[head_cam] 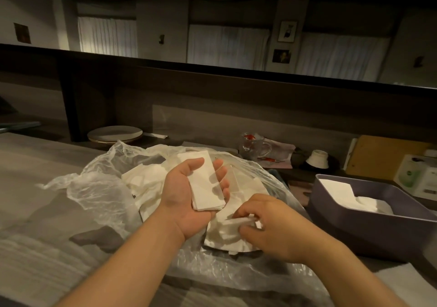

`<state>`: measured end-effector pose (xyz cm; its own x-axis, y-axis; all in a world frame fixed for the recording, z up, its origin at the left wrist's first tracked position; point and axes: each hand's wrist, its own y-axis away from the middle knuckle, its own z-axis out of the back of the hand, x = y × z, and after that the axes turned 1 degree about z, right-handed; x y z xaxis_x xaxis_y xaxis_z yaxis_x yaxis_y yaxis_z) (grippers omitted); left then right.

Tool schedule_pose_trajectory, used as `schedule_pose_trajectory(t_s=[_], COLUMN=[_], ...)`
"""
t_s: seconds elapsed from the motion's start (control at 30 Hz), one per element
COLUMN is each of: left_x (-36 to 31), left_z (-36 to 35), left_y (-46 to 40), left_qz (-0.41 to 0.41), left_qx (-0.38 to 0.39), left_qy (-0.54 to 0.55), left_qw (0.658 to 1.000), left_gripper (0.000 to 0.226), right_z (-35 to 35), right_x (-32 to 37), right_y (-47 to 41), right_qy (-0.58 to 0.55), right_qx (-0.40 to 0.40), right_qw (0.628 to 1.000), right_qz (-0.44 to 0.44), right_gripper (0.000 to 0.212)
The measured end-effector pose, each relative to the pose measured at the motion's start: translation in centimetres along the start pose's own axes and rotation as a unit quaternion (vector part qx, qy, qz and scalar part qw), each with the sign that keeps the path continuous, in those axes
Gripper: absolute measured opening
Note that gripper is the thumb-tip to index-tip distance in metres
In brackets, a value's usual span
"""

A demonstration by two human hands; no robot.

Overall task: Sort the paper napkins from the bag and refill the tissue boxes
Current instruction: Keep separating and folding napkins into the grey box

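A clear plastic bag (99, 188) lies spread open on the table, with loose white paper napkins (142, 181) heaped inside it. My left hand (186, 198) is palm up over the bag and holds a small stack of folded napkins (205, 186), thumb on top. Lower right of it, my right hand (269, 226) pinches a crumpled napkin (234, 226) from the pile in the bag. At the right stands a purple tissue box (359, 221), open on top, with white napkins (350, 198) lying in it.
Behind the bag are stacked plates (115, 134), a glass cup (254, 147) on some paper and a small white bowl (318, 158). A cardboard sheet (383, 155) and a white packet (418, 179) sit at the far right. A dark counter wall rises behind the table.
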<state>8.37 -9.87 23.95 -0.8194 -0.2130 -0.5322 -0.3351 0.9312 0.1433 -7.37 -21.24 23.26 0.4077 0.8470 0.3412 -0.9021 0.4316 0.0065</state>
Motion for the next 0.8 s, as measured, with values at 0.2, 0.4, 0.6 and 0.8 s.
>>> schedule_pose_trajectory(t_s=[0.2,0.4,0.6,0.8], left_x=[0.2,0.1,0.2,0.3], left_z=[-0.1,-0.1,-0.3,-0.4], left_y=[-0.1,0.0,0.0,0.3], left_qz=[0.007,0.000,0.003,0.002], left_qx=[0.004,-0.002,-0.001,-0.004], left_qy=[-0.007,-0.010,-0.015,-0.013], left_qw=[1.000,1.000,1.000,1.000], left_gripper=[0.049,0.048,0.046,0.045], right_z=[-0.5,-1.2,-1.4,-1.8], right_x=[-0.1,0.5,0.7,1.1], right_y=[-0.2,-0.4,-0.3,-0.2], right_qy=[0.006,-0.006,-0.010,-0.030], right_qx=[-0.033,-0.065,-0.087,-0.109], right_qw=[0.999,0.998,0.995,0.993], right_qz=[-0.004,-0.016,-0.050,-0.021], right_gripper=[0.027,0.027,0.029,0.019])
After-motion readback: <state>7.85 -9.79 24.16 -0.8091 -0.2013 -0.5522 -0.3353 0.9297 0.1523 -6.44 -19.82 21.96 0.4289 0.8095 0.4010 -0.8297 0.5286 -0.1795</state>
